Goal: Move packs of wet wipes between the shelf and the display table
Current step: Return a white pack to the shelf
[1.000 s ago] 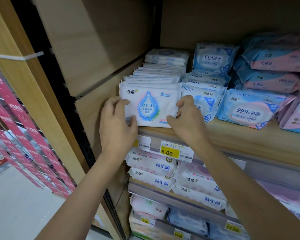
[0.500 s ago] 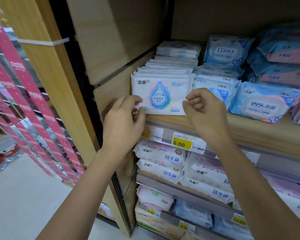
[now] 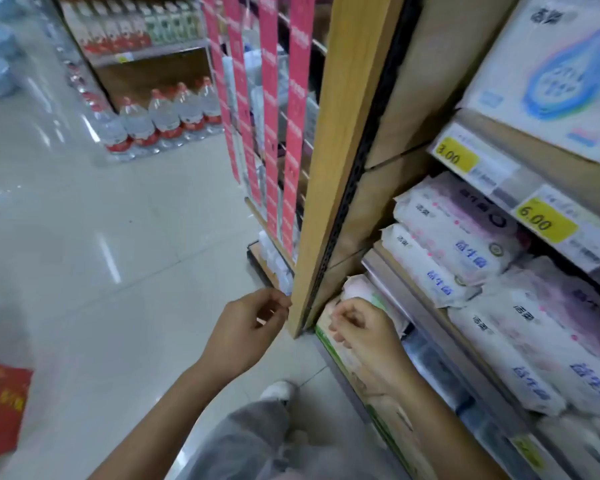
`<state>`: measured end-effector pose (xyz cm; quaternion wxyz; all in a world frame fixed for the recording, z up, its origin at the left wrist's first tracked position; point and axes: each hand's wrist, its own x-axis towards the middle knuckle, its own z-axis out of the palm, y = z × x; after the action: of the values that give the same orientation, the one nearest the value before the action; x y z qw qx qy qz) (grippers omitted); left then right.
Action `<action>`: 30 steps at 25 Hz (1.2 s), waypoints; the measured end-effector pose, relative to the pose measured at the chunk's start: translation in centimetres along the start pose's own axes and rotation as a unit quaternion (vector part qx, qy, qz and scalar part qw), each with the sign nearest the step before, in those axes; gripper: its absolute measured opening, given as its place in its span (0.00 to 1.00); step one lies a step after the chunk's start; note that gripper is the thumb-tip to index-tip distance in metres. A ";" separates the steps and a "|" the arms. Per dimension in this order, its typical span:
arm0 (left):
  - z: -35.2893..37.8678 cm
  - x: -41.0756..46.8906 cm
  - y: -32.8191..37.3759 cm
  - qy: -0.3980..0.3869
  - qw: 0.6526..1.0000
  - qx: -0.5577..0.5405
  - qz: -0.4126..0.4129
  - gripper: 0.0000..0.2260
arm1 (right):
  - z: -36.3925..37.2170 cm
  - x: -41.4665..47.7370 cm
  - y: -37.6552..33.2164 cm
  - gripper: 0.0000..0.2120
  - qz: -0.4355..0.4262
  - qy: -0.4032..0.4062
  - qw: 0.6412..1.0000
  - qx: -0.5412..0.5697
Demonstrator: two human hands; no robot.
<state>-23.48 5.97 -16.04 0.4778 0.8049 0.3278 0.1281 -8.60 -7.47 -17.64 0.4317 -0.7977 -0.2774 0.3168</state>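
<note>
Two empty hands, and that is where I judge the risk lies. No display table is in view, so a blind turn from here could knock my left hand (image 3: pixel 246 327) into the wooden upright (image 3: pixel 329 202) just beside it — or let my right hand (image 3: pixel 364 332) snag the stacked packs (image 3: pixel 465 237) nearby and drag one off. Both hands are loosely curled and grasp nothing. The white pack with the blue drop (image 3: pixel 551 74) stands on the upper shelf (image 3: pixel 499 136), well apart from both.

Head-worn view, downward, close beside shelf (image 3: pixel 329 168)
</note>
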 end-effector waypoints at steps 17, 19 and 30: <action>-6.4 -41.6 -24.6 0.334 0.780 -0.068 -0.525 0.10 | 42.5 -7.8 -7.1 0.07 -0.152 -0.528 0.765 -0.337; -8.9 -45.1 -26.7 0.341 0.766 -0.087 -0.537 0.10 | 47.4 -10.4 -8.4 0.07 -0.151 -0.546 0.751 -0.340; -29.1 -56.0 -37.9 0.503 0.667 -0.162 -0.526 0.08 | 67.5 -16.0 -14.1 0.08 -0.128 -0.591 0.679 -0.416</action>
<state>-96.14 1.94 -27.50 0.3517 0.2225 0.8610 0.2923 -71.56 22.34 -30.01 -0.1626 -0.4988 -0.6772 0.5159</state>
